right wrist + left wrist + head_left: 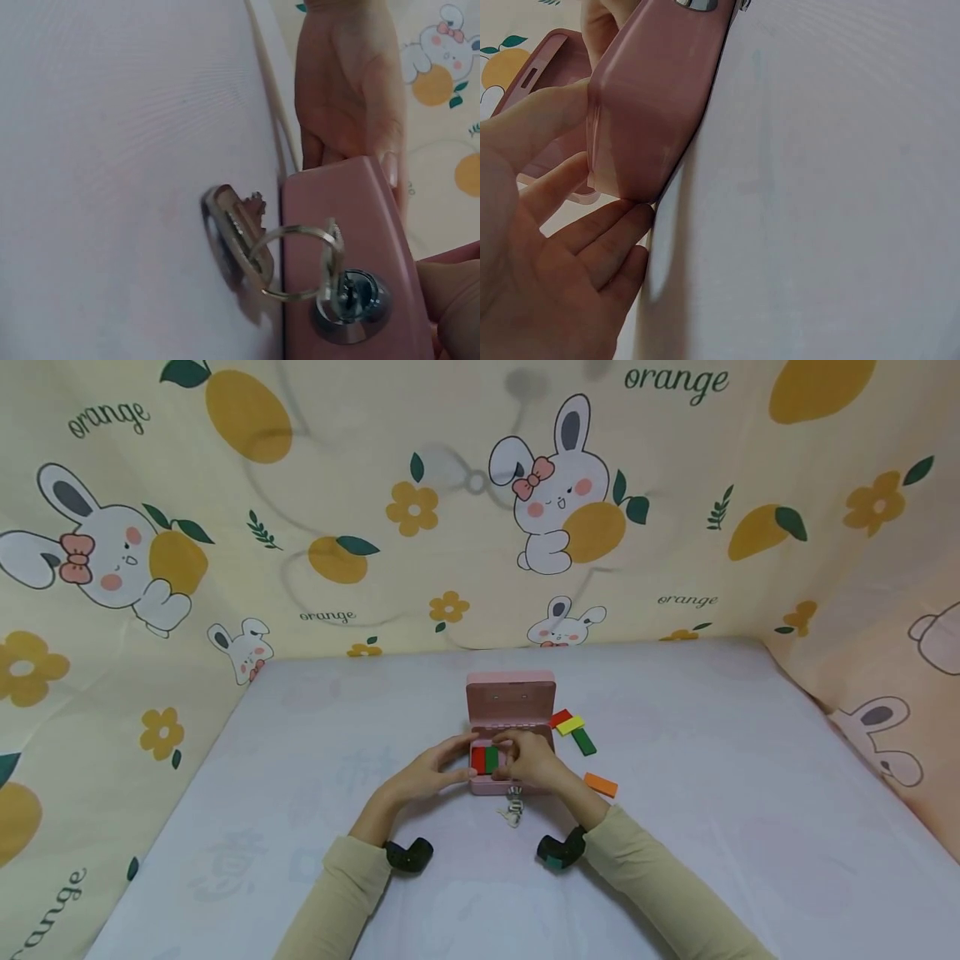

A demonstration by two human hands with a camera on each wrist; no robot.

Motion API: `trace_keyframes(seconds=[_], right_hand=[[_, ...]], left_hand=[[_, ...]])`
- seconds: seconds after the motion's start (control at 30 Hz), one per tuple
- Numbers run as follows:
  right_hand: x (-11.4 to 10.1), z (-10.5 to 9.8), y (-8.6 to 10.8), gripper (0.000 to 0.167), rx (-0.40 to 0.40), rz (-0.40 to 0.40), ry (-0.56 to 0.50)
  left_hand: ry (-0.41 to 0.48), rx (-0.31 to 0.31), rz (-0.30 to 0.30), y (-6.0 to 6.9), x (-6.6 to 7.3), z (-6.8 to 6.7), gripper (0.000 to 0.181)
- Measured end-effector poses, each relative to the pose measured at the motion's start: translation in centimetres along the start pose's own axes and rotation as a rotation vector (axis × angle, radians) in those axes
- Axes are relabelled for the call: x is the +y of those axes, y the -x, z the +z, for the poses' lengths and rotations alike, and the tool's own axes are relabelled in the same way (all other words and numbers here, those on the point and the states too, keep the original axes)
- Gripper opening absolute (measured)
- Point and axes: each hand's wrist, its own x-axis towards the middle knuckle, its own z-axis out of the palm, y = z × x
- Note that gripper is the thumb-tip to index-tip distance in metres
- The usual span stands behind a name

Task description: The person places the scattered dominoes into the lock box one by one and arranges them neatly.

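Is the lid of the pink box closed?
No, in the head view the lid stands raised at the back of the box, with its inner side showing.

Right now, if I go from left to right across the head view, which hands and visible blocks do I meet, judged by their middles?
Left hand, red block inside the pink box, boxed green block, right hand, loose red block, yellow block, loose green block, orange block.

faint shadows cross the backdrop (442,410); wrist views dim.
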Motion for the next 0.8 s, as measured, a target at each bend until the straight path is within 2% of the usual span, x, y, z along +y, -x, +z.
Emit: trace_keyframes(seconds=[0.13,0.37,0.7,0.8], right_hand=[[0.2,-0.3,0.1,0.047,0.006,-0.052,-0.030],[0.2,-0.7,0.6,0.047,0.004,-0.135,-0.098],[-0.1,-1.5,1.6,0.042,-0.002,-0.151,-0.156],[-0.2,-1.7,1.7,0.042,0.003,-0.131,-0.157]], left_hand=[[0.007,-0.003,0.009,0.0,0.0,0.0,0.064],[0.008,-0.005,-0.010,0.0,0.2,0.0,0.064],[0.006,-0.005,-0.016,0.0,0.3,0.0,0.064],[0.005,-0.006,-0.018,0.1,0.3,0.0,0.064]])
